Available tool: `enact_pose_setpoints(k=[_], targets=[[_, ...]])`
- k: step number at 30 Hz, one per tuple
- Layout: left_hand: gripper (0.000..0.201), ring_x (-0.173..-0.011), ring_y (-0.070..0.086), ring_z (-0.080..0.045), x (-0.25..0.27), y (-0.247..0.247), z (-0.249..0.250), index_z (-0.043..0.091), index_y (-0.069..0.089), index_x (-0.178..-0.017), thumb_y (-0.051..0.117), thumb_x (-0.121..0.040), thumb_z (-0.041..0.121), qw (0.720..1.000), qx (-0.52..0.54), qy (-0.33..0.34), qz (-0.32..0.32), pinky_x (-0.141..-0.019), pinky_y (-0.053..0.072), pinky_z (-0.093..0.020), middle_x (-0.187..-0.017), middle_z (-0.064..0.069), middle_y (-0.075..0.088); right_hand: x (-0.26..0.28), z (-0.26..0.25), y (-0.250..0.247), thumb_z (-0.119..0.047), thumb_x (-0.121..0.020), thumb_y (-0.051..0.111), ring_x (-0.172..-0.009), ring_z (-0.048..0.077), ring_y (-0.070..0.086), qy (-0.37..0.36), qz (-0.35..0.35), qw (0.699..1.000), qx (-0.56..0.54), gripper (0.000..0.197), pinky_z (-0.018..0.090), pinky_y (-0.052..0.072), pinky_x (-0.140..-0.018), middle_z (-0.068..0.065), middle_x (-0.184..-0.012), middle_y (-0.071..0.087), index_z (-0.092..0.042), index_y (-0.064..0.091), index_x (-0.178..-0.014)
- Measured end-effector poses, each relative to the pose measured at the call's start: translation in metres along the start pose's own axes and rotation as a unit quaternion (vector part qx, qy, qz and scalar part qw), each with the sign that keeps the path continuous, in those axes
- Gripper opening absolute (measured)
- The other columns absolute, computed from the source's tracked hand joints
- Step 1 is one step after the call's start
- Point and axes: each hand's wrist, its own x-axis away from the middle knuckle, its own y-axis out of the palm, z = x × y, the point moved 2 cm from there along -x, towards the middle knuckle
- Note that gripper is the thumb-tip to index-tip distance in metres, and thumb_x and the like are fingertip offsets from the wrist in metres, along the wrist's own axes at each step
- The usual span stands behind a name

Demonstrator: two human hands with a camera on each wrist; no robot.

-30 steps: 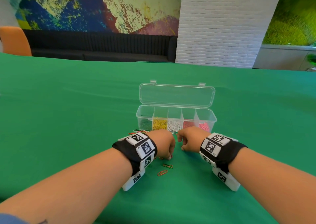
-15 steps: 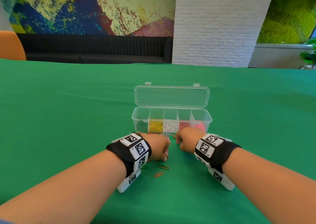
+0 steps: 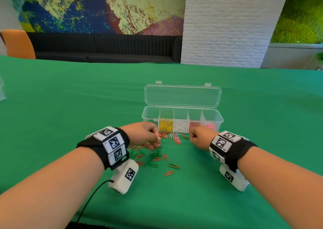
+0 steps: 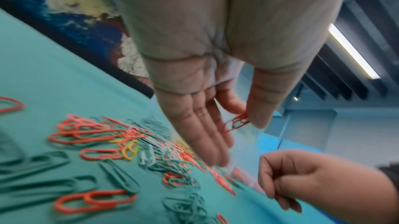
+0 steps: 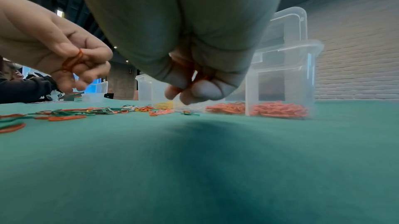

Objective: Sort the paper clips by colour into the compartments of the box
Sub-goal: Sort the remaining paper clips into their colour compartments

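A clear box (image 3: 220,119) stands with its lid (image 3: 182,96) open; its compartments hold yellow (image 3: 165,125), white (image 3: 180,126), red and pink clips. Loose red and green paper clips (image 3: 157,156) lie scattered on the green cloth in front of it. My left hand (image 3: 158,142) hovers over the pile's left part, with thumb and forefinger pinching red clips (image 4: 237,122). My right hand (image 3: 193,139) is right of the pile, near the box front, curled into a fist; a few red clips (image 5: 201,78) show inside its fingers.
The green table (image 3: 70,97) stretches wide on all sides. A black cable (image 3: 90,200) runs from my left wrist toward the near edge. An orange chair (image 3: 17,43), a black bench (image 3: 104,47) and a white brick pillar (image 3: 223,24) stand beyond the table.
The hands, close together over the pile before, have drawn apart. The left hand moved left, uncovering many loose red and green clips.
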Motion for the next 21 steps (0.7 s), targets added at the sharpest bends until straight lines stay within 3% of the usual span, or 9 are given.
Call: enact_pose_setpoints(k=[2, 4, 8, 9, 11, 13, 15, 18, 21], targets=[[0.021, -0.058, 0.064, -0.010, 0.005, -0.006, -0.006, 0.009, 0.043, -0.078, 0.049, -0.091, -0.006, 0.994, 0.103, -0.013, 0.014, -0.055, 0.054, -0.022, -0.072, -0.008, 0.062, 0.003, -0.002, -0.003, -0.003, -0.092, 0.033, -0.084, 0.018, 0.045, 0.003, -0.009, 1.000, -0.015, 0.024, 0.022, 0.035, -0.070, 0.001, -0.087, 0.049, -0.016, 0.046, -0.075], [0.023, -0.049, 0.056, -0.011, 0.008, -0.013, -0.011, 0.010, 0.041, -0.078, 0.042, -0.090, -0.009, 0.992, 0.121, -0.026, 0.038, -0.046, 0.046, -0.020, -0.066, -0.007, 0.058, 0.006, -0.004, -0.006, -0.003, -0.093, 0.031, -0.083, 0.018, 0.045, -0.003, -0.009, 1.000, -0.021, 0.028, 0.020, 0.034, -0.060, 0.000, -0.083, 0.048, -0.016, 0.045, -0.072], [0.022, -0.046, 0.040, -0.012, 0.009, -0.018, -0.019, 0.013, 0.042, -0.082, 0.034, -0.090, -0.006, 0.994, 0.071, -0.066, 0.046, -0.046, 0.031, -0.021, -0.060, -0.002, 0.048, 0.014, -0.013, -0.013, -0.008, -0.094, 0.031, -0.079, 0.013, 0.046, -0.022, 0.002, 0.999, -0.035, 0.036, 0.020, 0.030, -0.072, -0.005, -0.077, 0.050, -0.022, 0.046, -0.064], [0.023, -0.045, 0.038, -0.012, 0.009, -0.017, -0.020, 0.014, 0.043, -0.082, 0.032, -0.089, -0.005, 0.996, 0.044, -0.072, 0.039, -0.045, 0.030, -0.021, -0.059, -0.001, 0.048, 0.015, -0.016, -0.013, -0.009, -0.094, 0.031, -0.074, 0.010, 0.046, -0.031, 0.001, 0.999, -0.035, 0.035, 0.020, 0.031, -0.070, -0.006, -0.075, 0.050, -0.022, 0.047, -0.065], [0.028, -0.044, 0.037, -0.011, 0.008, -0.015, -0.020, 0.016, 0.046, -0.083, 0.029, -0.087, -0.006, 0.996, 0.008, -0.080, 0.028, -0.044, 0.027, -0.021, -0.057, 0.001, 0.047, 0.015, -0.024, -0.012, -0.014, -0.096, 0.032, -0.066, 0.006, 0.045, -0.050, 0.002, 0.998, -0.043, 0.030, 0.019, 0.034, -0.061, -0.008, -0.074, 0.049, -0.022, 0.053, -0.076], [0.031, -0.045, 0.036, -0.013, 0.008, -0.013, -0.018, 0.016, 0.050, -0.083, 0.027, -0.085, -0.005, 0.996, 0.006, -0.093, 0.014, -0.044, 0.026, -0.021, -0.056, 0.001, 0.045, 0.014, -0.031, -0.009, -0.026, -0.099, 0.033, -0.075, 0.011, 0.050, -0.059, 0.008, 0.997, -0.041, 0.028, 0.022, 0.039, -0.068, -0.006, -0.081, 0.051, -0.020, 0.060, -0.096], [0.026, -0.047, 0.031, -0.012, 0.008, -0.009, -0.013, 0.014, 0.053, -0.085, 0.031, -0.088, 0.000, 0.995, -0.020, -0.098, -0.011, -0.044, 0.025, -0.020, -0.057, 0.001, 0.040, 0.011, -0.034, -0.006, -0.033, -0.100, 0.034, -0.083, 0.014, 0.052, -0.070, -0.003, 0.997, -0.038, 0.030, 0.025, 0.041, -0.075, -0.005, -0.084, 0.054, -0.020, 0.061, -0.101], [0.010, -0.054, 0.037, -0.009, 0.008, -0.001, -0.004, 0.019, 0.055, -0.096, 0.047, -0.092, 0.023, 0.980, -0.187, -0.053, -0.044, -0.053, 0.033, -0.021, -0.068, 0.006, 0.043, 0.012, -0.038, 0.001, -0.034, -0.097, 0.043, -0.067, 0.007, 0.049, -0.097, -0.038, 0.994, -0.022, 0.021, 0.021, 0.039, -0.062, -0.011, -0.070, 0.050, -0.025, 0.057, -0.085], [0.021, -0.057, 0.041, -0.005, 0.006, 0.009, 0.002, 0.030, 0.058, -0.105, 0.063, -0.085, 0.028, 0.953, -0.298, 0.022, -0.053, -0.055, 0.034, -0.022, -0.067, 0.010, 0.044, 0.016, -0.039, 0.007, -0.038, -0.088, 0.059, -0.056, 0.002, 0.039, -0.116, -0.072, 0.991, 0.013, 0.015, 0.017, 0.032, -0.053, -0.011, -0.063, 0.044, -0.027, 0.054, -0.079]])
